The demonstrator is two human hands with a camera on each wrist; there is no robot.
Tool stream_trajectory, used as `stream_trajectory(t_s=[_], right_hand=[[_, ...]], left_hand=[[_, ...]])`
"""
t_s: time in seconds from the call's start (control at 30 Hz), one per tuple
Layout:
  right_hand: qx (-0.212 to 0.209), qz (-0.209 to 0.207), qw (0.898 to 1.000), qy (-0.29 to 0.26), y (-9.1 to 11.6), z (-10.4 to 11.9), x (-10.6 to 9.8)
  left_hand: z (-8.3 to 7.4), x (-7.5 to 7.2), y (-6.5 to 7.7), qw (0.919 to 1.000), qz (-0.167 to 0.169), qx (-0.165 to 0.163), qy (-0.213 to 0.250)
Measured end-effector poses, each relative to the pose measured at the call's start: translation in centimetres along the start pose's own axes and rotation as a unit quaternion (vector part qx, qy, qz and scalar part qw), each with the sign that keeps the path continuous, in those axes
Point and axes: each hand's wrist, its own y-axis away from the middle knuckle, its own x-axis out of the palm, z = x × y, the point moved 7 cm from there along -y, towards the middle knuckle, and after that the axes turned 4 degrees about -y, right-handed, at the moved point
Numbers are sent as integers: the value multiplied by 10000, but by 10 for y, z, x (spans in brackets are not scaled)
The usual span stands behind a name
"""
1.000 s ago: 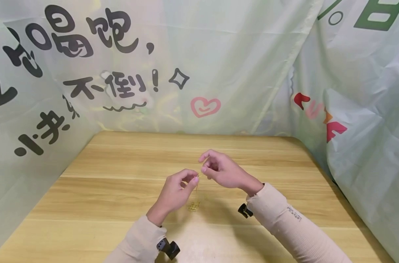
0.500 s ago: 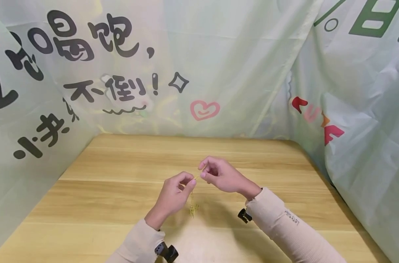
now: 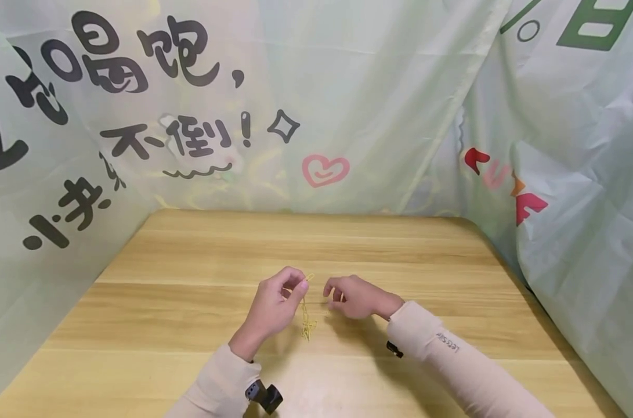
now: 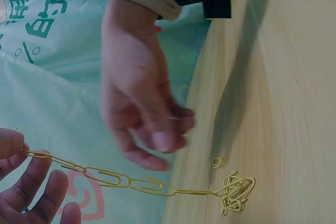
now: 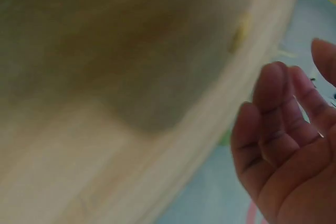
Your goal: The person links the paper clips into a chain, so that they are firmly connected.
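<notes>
My left hand point(image 3: 274, 302) pinches the upper end of a chain of linked yellow paper clips point(image 3: 306, 326) between thumb and forefinger. One clip end sticks up past the fingertips. In the left wrist view the chain point(image 4: 107, 178) runs link by link from the fingers to a bunched clump of clips point(image 4: 236, 192) at its lower end. My right hand point(image 3: 359, 297), fingers loosely bent and holding nothing, is to the right of the chain, low over the table. A small loose paper clip point(image 4: 217, 162) lies on the wood close to that hand.
The wooden table point(image 3: 191, 249) has rounded far corners. Printed pale green cloth point(image 3: 379, 116) hangs behind it and along both sides. A black wrist camera point(image 3: 264, 397) sits at the left cuff and another point(image 3: 394, 349) at the right cuff.
My right hand has drawn away from the left fingertips, down and closer to the table. The left hand stays nearly in place, still pinching the paper clip chain.
</notes>
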Motion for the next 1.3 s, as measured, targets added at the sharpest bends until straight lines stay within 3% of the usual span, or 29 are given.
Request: stream_trajectory(t_s=[0.17,0.37,0.77,0.97,1.17,1.3], right_hand=[[409,399,9983,122,0,-11,15],[545,458,9971,260,-5,-16,23],[12,174,9972,726,-14,-10,25],[171,109,9945,1029,-14,-10,23],[351,69,9960,824,-10,-10,19],[140,-211,9989,403,-6,-10,14]], left_hand=[[1,0,1,10000,-9,-58,-1],[3,0,2,10000,-50,-72,1],[2,0,3,9999,-50,-129,5],[1,-1,0,9999,-47,-97,-29],[0,-1,-1,10000,-39,-70,14],[2,0,1,9999,7,-111,7]])
